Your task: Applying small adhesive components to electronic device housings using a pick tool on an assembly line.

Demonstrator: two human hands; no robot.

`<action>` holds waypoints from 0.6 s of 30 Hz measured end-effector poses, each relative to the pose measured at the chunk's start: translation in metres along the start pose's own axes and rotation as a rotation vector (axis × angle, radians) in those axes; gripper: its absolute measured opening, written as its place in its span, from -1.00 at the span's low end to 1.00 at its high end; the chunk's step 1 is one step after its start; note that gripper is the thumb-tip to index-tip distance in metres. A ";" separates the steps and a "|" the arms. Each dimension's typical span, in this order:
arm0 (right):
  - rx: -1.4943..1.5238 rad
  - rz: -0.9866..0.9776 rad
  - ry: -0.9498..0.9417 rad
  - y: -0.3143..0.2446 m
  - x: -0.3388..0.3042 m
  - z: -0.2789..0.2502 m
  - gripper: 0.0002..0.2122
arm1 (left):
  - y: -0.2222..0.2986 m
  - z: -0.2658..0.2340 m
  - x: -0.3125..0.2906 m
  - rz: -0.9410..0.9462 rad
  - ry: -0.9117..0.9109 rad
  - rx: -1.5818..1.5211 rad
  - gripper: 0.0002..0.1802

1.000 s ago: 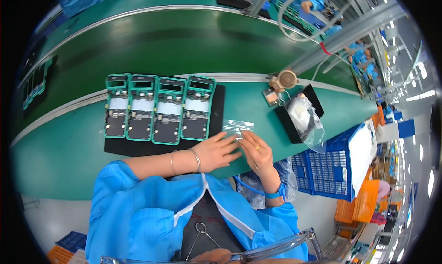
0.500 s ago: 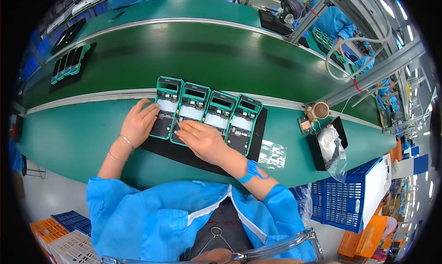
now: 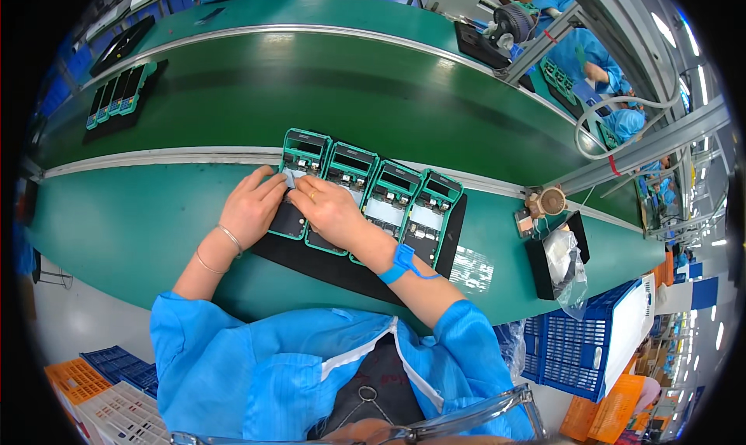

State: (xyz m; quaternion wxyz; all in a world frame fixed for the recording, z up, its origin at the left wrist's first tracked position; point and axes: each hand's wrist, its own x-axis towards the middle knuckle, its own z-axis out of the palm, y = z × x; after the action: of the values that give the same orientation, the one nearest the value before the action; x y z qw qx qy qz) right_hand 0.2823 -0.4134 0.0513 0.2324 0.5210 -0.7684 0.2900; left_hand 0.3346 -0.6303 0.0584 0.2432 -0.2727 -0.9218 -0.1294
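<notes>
Several open device housings with green frames, dark screens and exposed boards lie side by side on a black mat (image 3: 326,270). Both hands are over the leftmost housing (image 3: 308,144). A small pale film (image 3: 291,178) sits there, its edge raised, between the fingertips of my left hand (image 3: 250,212) and my right hand (image 3: 332,212). My right fingers are pinched together on it; the left fingers are bent and close against its left side. White rectangular pads show on the third housing (image 3: 384,212) and the rightmost housing (image 3: 427,217). My right hand hides part of the second housing (image 3: 351,159).
Beyond the bench edge runs a green conveyor belt (image 3: 326,80), carrying another set of devices (image 3: 118,99) at far left. Right of the mat lie a clear label sheet (image 3: 472,269), a brass-coloured round part (image 3: 546,202) and a black box (image 3: 544,266) with plastic bags. A blue crate (image 3: 571,348) stands lower right.
My right hand has moved up and left from the second housing to the leftmost one, meeting my left hand. A pale film edge now stands up between the fingertips.
</notes>
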 end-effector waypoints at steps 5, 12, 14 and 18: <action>-0.014 -0.004 0.004 0.000 0.002 0.003 -0.72 | 0.000 0.000 -0.001 -0.002 -0.012 -0.002 -0.61; -0.037 -0.003 0.002 -0.001 0.002 0.004 -0.71 | -0.001 0.000 -0.001 -0.007 -0.022 0.013 -0.59; -0.048 -0.004 -0.004 -0.002 0.002 0.004 -0.72 | 0.000 -0.001 -0.001 -0.012 -0.023 0.014 -0.59; -0.071 -0.008 -0.025 -0.002 0.003 0.006 -0.70 | -0.001 -0.001 0.000 -0.025 -0.041 0.019 -0.60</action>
State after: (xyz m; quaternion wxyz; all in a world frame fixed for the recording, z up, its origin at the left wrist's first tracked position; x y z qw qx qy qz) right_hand 0.2829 -0.4195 0.0495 0.2423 0.5189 -0.7790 0.2553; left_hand 0.3348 -0.6313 0.0592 0.2253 -0.2613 -0.9312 -0.1179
